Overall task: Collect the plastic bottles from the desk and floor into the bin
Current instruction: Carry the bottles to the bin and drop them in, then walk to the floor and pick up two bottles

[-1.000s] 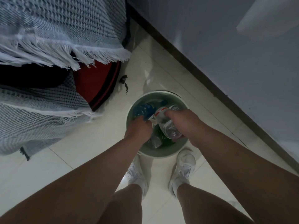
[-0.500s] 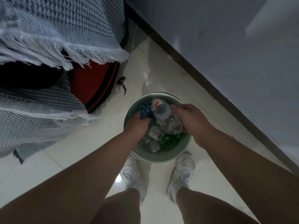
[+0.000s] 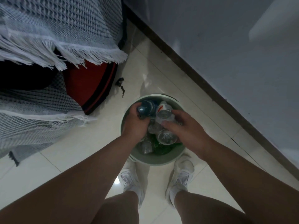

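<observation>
Head view: left grip (image 3: pixel 135 125) wraps the blue bottle (image 3: pixel 146 107), right grip (image 3: pixel 186 131) clasps the labelled bottle (image 3: pixel 164 113); both bottles' long axes point down into the bin (image 3: pixel 155 161) directly beneath.

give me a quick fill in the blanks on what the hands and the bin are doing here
The bottle gripped by the left hand is ____ in colour.
The right hand holds a clear bottle with a white and ____ label.
The bin stands on the floor just ahead of two ____ shoes.
Missing words: blue; red; white.
</observation>
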Available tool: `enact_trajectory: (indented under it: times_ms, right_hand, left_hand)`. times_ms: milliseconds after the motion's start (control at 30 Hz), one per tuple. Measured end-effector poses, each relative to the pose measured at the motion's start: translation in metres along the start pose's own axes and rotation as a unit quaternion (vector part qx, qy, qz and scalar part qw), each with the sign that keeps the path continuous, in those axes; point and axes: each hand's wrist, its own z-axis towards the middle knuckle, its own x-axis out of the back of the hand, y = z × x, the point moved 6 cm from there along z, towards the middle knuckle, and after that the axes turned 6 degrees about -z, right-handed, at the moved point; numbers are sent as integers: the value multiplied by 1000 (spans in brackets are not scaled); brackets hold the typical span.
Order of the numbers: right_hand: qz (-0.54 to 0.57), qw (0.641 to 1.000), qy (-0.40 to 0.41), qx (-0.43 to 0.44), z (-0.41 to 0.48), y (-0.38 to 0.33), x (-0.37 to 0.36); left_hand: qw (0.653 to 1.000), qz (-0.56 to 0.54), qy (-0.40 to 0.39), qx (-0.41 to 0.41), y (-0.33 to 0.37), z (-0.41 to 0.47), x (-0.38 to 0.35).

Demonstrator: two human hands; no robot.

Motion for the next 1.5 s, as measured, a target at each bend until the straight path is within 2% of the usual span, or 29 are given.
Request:
enact_trajectory:
  times_ms: [133, 233, 300, 367, 467, 567, 667, 833, 1033, 1200, 1300, 1500]
  right_hand:
    - [-11, 988, 149, 37, -2, 2, 26]
    - [-28, 979, 193, 52, 1, 5, 33]
    - [-32, 984, 172, 43, 5, 7, 32]
    - [-21, 993, 104, 41, 6, 8, 26]
    - [-51, 997, 38, 46, 8, 15, 16]
    - [-116, 984, 124, 51, 14, 23, 27]
    - [-208, 957, 195, 53, 19, 23, 38]
    - [-247, 951, 181, 46, 29, 25, 37]
    - [-179, 972, 155, 7, 25, 25, 37]
    - [-110, 987, 107, -46, -38, 20, 37]
    - [-72, 989, 102, -74, -106, 8, 46]
    - [18, 983, 135, -124, -282, -31, 68]
  left_hand:
    - [999, 28, 14, -18, 0, -7, 0]
    - [999, -34, 28, 21, -1, -5, 0]
    - [989, -123, 14, 74, -3, -4, -5]
    - [972, -203, 5, 118, -4, -5, -10]
    - [964, -237, 37, 117, -3, -7, -9]
    - [961, -252, 50, 100, -2, -12, -6]
    - [969, -221, 30, 103, 0, -17, -6]
    - [977, -183, 15, 109, 1, -21, -3]
    - [979, -161, 7, 127, 3, -34, 16]
    - [970, -165, -27, 176, 24, -94, 42]
    - [972, -152, -56, 169, 60, -153, 73]
    - [985, -48, -100, 130, 150, -276, 151]
